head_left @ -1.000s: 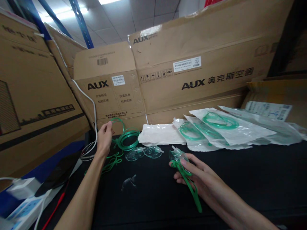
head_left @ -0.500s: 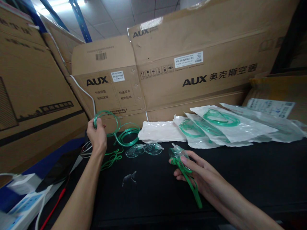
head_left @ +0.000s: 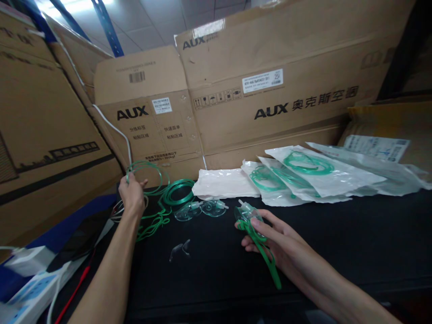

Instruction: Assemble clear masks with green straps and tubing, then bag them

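Note:
At the back left, my left hand (head_left: 132, 195) is closed on a loop of thin green oxygen tubing (head_left: 153, 165). The loop hangs toward another green tubing coil (head_left: 178, 192) on the black tabletop. My right hand (head_left: 278, 234) grips a clear oxygen mask (head_left: 249, 211), its green elastic strap (head_left: 268, 261) dangling below the fingers. Between the hands lie two more clear masks, one on the left (head_left: 185, 211) and one on the right (head_left: 213, 208). A tangle of green straps (head_left: 151, 225) rests near my left wrist. Small clear plastic pieces (head_left: 180, 249) sit closer to me.
White pouches with green tubing (head_left: 308, 164) fan out at the back right, beside a white stack of pouches (head_left: 226, 183). Cardboard boxes (head_left: 229, 121) wall the back and left. A power strip (head_left: 37, 288), a red cable (head_left: 76, 288) and a dark flat device (head_left: 81, 238) are at left.
My left hand has come down a little, lowering the tubing loop toward the coil on the table. The right hand keeps its hold on the mask. The whole view has shifted slightly.

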Demonstrator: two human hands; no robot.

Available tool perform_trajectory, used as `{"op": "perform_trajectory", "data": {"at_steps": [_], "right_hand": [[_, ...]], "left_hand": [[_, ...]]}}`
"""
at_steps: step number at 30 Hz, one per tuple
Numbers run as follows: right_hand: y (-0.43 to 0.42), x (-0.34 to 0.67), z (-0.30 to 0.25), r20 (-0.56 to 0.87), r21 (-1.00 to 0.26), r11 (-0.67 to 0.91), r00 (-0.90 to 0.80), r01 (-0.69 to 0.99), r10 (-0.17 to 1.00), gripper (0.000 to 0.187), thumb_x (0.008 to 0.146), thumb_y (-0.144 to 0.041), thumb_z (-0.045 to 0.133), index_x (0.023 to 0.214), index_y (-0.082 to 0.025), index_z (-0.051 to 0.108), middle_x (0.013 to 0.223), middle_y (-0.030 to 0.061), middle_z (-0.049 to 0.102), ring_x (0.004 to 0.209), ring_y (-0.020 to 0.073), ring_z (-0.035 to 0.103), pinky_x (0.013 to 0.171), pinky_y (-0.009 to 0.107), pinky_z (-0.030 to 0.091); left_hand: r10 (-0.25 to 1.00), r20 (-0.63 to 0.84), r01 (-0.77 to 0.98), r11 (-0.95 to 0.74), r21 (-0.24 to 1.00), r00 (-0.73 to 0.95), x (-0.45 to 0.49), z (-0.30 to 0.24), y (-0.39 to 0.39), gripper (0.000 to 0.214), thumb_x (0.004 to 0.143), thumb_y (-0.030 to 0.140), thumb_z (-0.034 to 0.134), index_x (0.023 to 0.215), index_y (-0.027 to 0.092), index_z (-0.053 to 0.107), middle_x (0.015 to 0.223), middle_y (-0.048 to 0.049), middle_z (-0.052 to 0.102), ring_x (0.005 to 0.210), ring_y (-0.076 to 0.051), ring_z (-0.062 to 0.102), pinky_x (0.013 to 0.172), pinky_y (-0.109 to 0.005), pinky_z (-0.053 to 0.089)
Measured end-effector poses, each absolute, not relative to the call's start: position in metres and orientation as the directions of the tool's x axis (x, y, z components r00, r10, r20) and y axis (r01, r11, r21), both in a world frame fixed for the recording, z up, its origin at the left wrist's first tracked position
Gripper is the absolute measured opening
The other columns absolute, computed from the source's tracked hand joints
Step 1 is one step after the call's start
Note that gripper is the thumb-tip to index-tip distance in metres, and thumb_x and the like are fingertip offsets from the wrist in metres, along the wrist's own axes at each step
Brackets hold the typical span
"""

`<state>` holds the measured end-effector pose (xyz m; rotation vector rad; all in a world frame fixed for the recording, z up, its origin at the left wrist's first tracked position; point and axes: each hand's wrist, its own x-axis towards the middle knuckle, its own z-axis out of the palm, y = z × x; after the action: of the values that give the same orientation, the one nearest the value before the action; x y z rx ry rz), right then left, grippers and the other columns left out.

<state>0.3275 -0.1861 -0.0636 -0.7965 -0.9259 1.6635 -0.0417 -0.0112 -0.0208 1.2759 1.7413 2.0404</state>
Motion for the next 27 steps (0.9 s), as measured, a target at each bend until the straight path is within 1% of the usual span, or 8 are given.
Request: {"op": "perform_trajectory", "data": {"at_steps": [2, 4, 8, 13, 17, 19, 23, 27], "right_hand": [[-0.187, 0.328, -0.064, -0.059, -0.878, -0.17, -0.25, -0.447, 0.966, 0.038, 0.08, -0.047, 0.083, 0.1, -0.019, 0.066, 0.101, 0.0043, 0.075, 0.081, 0.0154, 0.072, 0.082, 0.03, 0.056], [-0.187, 0.327, -0.063, -0.063, -0.883, -0.171, -0.25, -0.438, 0.966, 0.038, 0.081, -0.047, 0.082, 0.101, -0.02, 0.066, 0.103, 0.004, 0.074, 0.082, 0.0154, 0.072, 0.082, 0.029, 0.056], [-0.186, 0.326, -0.063, -0.064, -0.88, -0.175, -0.256, -0.442, 0.965, 0.037, 0.082, -0.047, 0.081, 0.102, -0.02, 0.065, 0.102, 0.0038, 0.074, 0.082, 0.0154, 0.072, 0.082, 0.029, 0.056], [-0.186, 0.328, -0.065, -0.058, -0.883, -0.172, -0.261, -0.437, 0.964, 0.036, 0.083, -0.046, 0.081, 0.102, -0.02, 0.064, 0.101, 0.0037, 0.074, 0.082, 0.0155, 0.072, 0.081, 0.029, 0.056], [-0.185, 0.329, -0.066, -0.057, -0.882, -0.177, -0.274, -0.437, 0.96, 0.038, 0.084, -0.046, 0.08, 0.105, -0.02, 0.063, 0.101, 0.0039, 0.074, 0.084, 0.0159, 0.072, 0.082, 0.029, 0.056], [-0.185, 0.328, -0.066, -0.056, -0.883, -0.178, -0.278, -0.435, 0.959, 0.037, 0.084, -0.046, 0.08, 0.105, -0.02, 0.063, 0.101, 0.0041, 0.074, 0.084, 0.0154, 0.071, 0.082, 0.029, 0.056], [-0.185, 0.327, -0.066, -0.052, -0.884, -0.174, -0.278, -0.435, 0.959, 0.036, 0.085, -0.045, 0.08, 0.105, -0.02, 0.064, 0.102, 0.0035, 0.074, 0.083, 0.0146, 0.071, 0.082, 0.028, 0.056], [-0.185, 0.328, -0.065, -0.054, -0.886, -0.176, -0.281, -0.428, 0.958, 0.035, 0.087, -0.045, 0.078, 0.106, -0.02, 0.063, 0.104, 0.0036, 0.074, 0.084, 0.0142, 0.072, 0.083, 0.028, 0.056]], "left_hand": [[0.665, 0.396, 0.264, -0.296, 0.918, -0.633, -0.041, -0.019, -0.009, 0.033, 0.103, 0.037, 0.032, 0.091, 0.018, 0.055, 0.058, 0.01, 0.029, 0.043, -0.008, 0.029, 0.074, -0.032, 0.057], [0.721, 0.324, 0.167, -0.282, 0.945, -0.612, -0.039, -0.016, -0.011, 0.035, 0.103, 0.041, 0.037, 0.082, 0.018, 0.054, 0.056, 0.0115, 0.023, 0.041, -0.006, 0.022, 0.072, -0.031, 0.058], [0.798, 0.331, 0.127, -0.311, 0.942, -0.504, -0.029, -0.009, -0.019, 0.036, 0.098, 0.051, 0.052, 0.08, 0.019, 0.05, 0.056, 0.0116, 0.025, 0.044, -0.006, 0.026, 0.074, -0.03, 0.058], [0.875, 0.406, 0.313, -0.321, 0.894, -0.262, -0.014, -0.009, -0.025, 0.049, 0.08, 0.065, 0.069, 0.09, 0.02, 0.054, 0.061, 0.0105, 0.035, 0.051, -0.008, 0.037, 0.064, -0.025, 0.05], [0.952, 0.307, 0.575, -0.248, 0.78, -0.006, -0.004, -0.016, -0.027, 0.052, 0.069, 0.065, 0.077, 0.086, 0.017, 0.066, 0.067, 0.0048, 0.055, 0.059, -0.013, 0.049, 0.06, -0.025, 0.04], [0.966, 0.249, 0.69, -0.23, 0.686, 0.075, 0.0, -0.02, -0.027, 0.048, 0.067, 0.064, 0.078, 0.077, 0.018, 0.068, 0.066, 0.0035, 0.057, 0.062, -0.015, 0.05, 0.06, -0.026, 0.036], [0.971, 0.159, 0.822, -0.237, 0.518, 0.18, 0.008, -0.023, -0.028, 0.044, 0.07, 0.062, 0.074, 0.06, 0.019, 0.066, 0.057, 0.0033, 0.053, 0.06, -0.016, 0.047, 0.059, -0.027, 0.03], [0.968, 0.098, 0.873, -0.249, 0.419, 0.229, 0.015, -0.023, -0.031, 0.037, 0.071, 0.057, 0.07, 0.064, 0.02, 0.073, 0.058, 0.002, 0.058, 0.062, -0.018, 0.051, 0.062, -0.028, 0.033]]}}
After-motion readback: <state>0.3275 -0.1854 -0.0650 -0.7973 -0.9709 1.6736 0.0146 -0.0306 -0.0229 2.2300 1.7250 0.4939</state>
